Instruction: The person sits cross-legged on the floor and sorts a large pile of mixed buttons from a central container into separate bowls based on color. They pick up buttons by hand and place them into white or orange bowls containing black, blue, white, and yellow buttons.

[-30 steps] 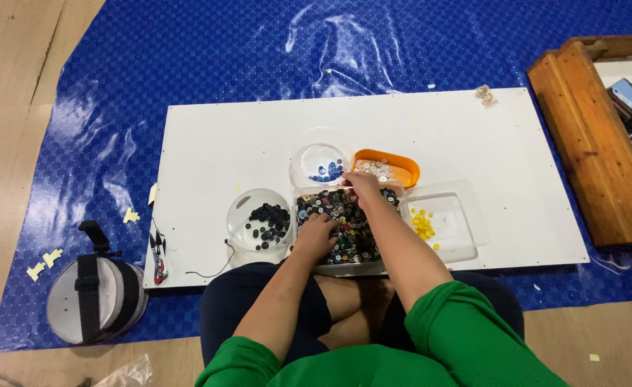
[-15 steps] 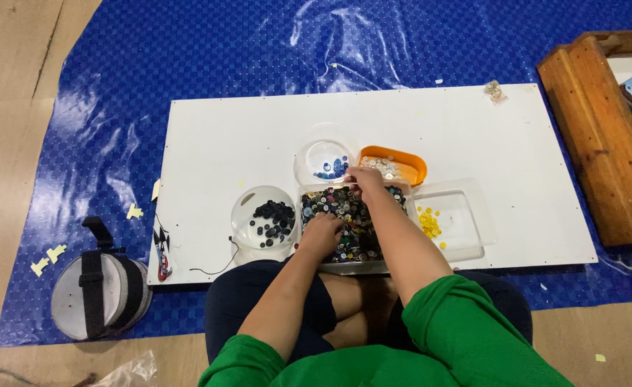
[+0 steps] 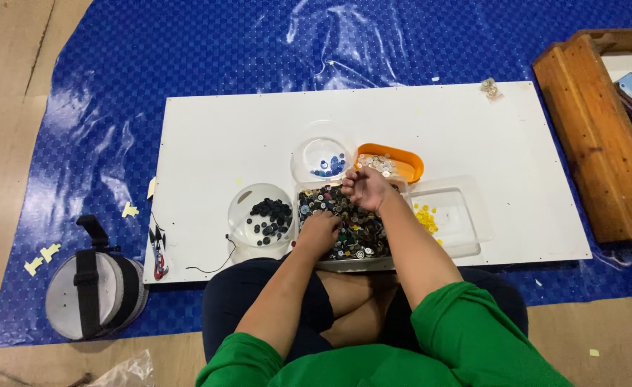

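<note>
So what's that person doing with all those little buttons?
A person in green sleeves sits on the floor at a white board laid on a blue tarp. Both hands are in a tray of mixed buttons: the left hand rests on the pile, the right hand is curled near its far end. Around it sit a bowl of black buttons, a bowl of blue buttons, an orange dish of pale buttons and a clear tray with yellow buttons.

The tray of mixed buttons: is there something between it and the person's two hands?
Nothing visible. Both hands are already in the tray of mixed buttons: the left hand lies on the pile, and the right hand is over its far edge, near the orange dish.
</note>
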